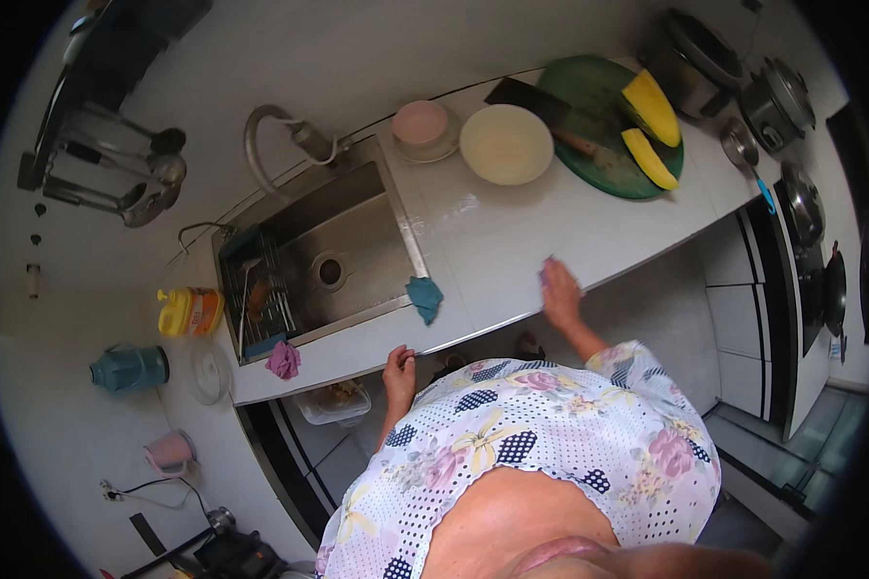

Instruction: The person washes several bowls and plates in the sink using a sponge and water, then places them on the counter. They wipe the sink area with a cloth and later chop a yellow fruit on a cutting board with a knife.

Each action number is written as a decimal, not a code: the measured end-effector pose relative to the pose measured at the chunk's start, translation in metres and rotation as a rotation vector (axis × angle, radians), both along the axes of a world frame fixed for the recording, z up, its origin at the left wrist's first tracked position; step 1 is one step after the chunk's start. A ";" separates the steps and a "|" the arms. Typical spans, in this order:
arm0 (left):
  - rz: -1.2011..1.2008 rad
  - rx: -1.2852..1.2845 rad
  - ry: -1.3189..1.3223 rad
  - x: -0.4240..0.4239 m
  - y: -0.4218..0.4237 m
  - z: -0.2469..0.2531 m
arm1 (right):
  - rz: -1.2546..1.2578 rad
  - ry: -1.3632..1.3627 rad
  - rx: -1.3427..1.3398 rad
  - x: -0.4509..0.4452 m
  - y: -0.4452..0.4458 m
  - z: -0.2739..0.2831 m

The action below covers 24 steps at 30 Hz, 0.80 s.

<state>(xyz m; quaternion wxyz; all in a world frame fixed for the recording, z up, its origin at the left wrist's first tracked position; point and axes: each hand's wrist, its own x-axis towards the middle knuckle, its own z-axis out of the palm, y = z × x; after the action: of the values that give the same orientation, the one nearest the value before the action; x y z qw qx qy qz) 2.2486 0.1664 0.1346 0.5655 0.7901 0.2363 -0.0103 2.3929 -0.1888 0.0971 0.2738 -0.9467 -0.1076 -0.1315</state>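
Note:
My right hand (563, 295) presses a purple cloth (544, 277) flat on the white tiled countertop (492, 246), close to its front edge. Most of that cloth is hidden under the fingers. At the counter's front edge, below the sink, my left hand (400, 373) has its fingers loosely curled, and no object shows in it. A teal cloth (425, 298) is draped over the near right corner of the stainless steel sink (355, 231), between my hands. Left of my left hand, a crumpled pink-purple cloth (283, 360) lies by the sink's rim.
Behind my right hand stand a large pale bowl (507, 145) and a pink bowl (419, 123). A green cutting board (608, 177) holds a cleaver (529, 101) and yellow-fleshed pumpkin wedges (652, 108). A ladle with blue handle (765, 194) overhangs the edge. A yellow detergent bottle (188, 311) stands left.

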 end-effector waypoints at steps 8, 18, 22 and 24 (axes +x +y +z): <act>-0.687 0.654 -0.476 0.104 0.007 0.044 | 0.268 0.009 0.236 0.038 0.236 0.006; -0.148 0.138 -0.108 0.145 0.090 -0.033 | -0.281 0.424 0.439 0.088 0.202 0.035; 0.195 -0.413 -0.208 0.157 0.093 -0.014 | 0.038 0.578 0.709 0.102 0.233 -0.010; 0.313 -0.582 -0.276 0.158 0.096 0.009 | 0.202 0.600 0.726 0.089 0.293 0.045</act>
<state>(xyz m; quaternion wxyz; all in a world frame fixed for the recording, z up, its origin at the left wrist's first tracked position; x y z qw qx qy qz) 2.4068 0.2625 0.1432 0.7881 0.5441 0.2630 0.1165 2.4819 0.1047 0.1417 0.6168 -0.7711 -0.0622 0.1457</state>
